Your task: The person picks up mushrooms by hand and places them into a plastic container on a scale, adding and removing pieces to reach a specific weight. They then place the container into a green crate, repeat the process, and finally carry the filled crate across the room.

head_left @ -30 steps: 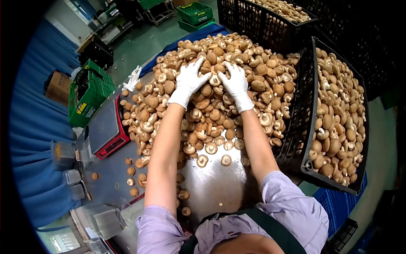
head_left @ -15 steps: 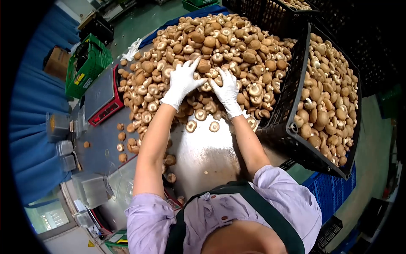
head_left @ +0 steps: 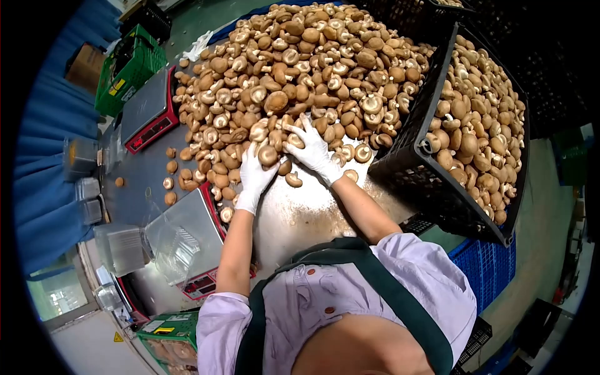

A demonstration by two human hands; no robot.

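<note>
A large heap of shiitake mushrooms [head_left: 300,69] covers the far part of the metal table [head_left: 300,219]. My left hand [head_left: 255,180], in a white glove, cups the near edge of the heap, its fingers curled against several mushrooms. Opposite it, my right hand [head_left: 312,153], gloved too, has its fingers bent around mushrooms at the heap's front. A brown-capped mushroom [head_left: 267,155] sits between the two hands. One loose mushroom [head_left: 293,180] lies on the metal just below them. The undersides of both hands are hidden.
A tilted black crate [head_left: 431,140] full of mushrooms stands at the right. On the left are a red-framed scale [head_left: 150,109], a second scale [head_left: 212,215] under clear plastic trays [head_left: 178,244], and a green basket [head_left: 128,72]. Blue crates [head_left: 484,272] stand low at the right.
Both hands have come back from the middle of the heap toward my body, drawing mushrooms with them. My left hand is lower and the hands are closer together. The view has shifted slightly.
</note>
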